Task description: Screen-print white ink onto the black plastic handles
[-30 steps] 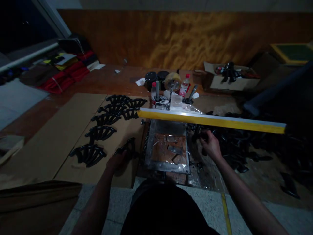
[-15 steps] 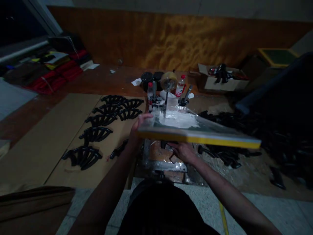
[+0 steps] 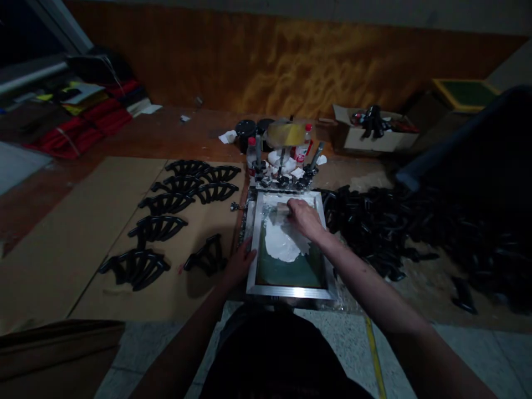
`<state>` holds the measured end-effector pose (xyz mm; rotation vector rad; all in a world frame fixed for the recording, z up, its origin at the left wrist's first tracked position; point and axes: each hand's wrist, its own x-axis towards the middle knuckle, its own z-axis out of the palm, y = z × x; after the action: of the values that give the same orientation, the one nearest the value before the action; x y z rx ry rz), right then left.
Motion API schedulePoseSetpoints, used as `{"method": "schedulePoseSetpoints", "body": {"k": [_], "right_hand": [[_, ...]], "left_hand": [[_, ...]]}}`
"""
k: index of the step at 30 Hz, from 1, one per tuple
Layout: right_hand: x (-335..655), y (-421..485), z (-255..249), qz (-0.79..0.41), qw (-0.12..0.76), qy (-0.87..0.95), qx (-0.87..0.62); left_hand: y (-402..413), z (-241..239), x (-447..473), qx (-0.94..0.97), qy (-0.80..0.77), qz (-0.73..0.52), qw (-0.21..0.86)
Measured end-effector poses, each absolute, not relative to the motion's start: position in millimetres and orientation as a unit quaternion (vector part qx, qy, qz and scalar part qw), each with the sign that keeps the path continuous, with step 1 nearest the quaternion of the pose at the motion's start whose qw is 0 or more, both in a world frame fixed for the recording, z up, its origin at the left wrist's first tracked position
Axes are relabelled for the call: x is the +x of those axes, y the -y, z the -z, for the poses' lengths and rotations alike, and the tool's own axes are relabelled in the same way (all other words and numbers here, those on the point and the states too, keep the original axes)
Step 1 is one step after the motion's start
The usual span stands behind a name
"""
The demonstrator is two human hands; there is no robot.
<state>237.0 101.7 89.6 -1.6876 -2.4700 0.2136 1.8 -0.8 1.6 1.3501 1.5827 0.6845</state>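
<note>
A screen printing frame [image 3: 291, 292] with metal sides lies flat in front of me, its green mesh partly covered by a pool of white ink [image 3: 285, 244]. My left hand [image 3: 240, 261] grips the frame's left side, the thumb near its edge. Over the upper part of the mesh, my right hand [image 3: 305, 219] is closed around a squeegee [image 3: 283, 209], which sits in the white ink. Behind the frame is a clamp stand [image 3: 282, 180] spattered with white. Whatever lies beneath the frame is hidden.
Fanned groups of black curved pieces [image 3: 158, 228] lie on cardboard at the left. A large heap of black pieces [image 3: 374, 221] spreads at the right. Bottles with red caps [image 3: 302, 149], black tubs [image 3: 245, 133] and an open box [image 3: 374, 138] stand behind.
The frame has come down from a tilted, raised position to flat. My right hand has moved from beneath it to the squeegee on top; my left hand has lowered along its left side.
</note>
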Motion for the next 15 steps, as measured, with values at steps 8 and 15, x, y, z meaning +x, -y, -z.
{"method": "schedulePoseSetpoints", "body": {"k": [8, 15], "right_hand": [[248.8, -42.3, -87.5, -0.139, -0.038, 0.924, -0.353], [242.1, -33.9, -66.8, -0.069, 0.045, 0.91, -0.406]], "left_hand": [[3.2, -5.9, 4.3, 0.544, -0.649, -0.275, 0.456], [4.1, -12.5, 3.0, 0.518, -0.633, -0.295, 0.494]]}}
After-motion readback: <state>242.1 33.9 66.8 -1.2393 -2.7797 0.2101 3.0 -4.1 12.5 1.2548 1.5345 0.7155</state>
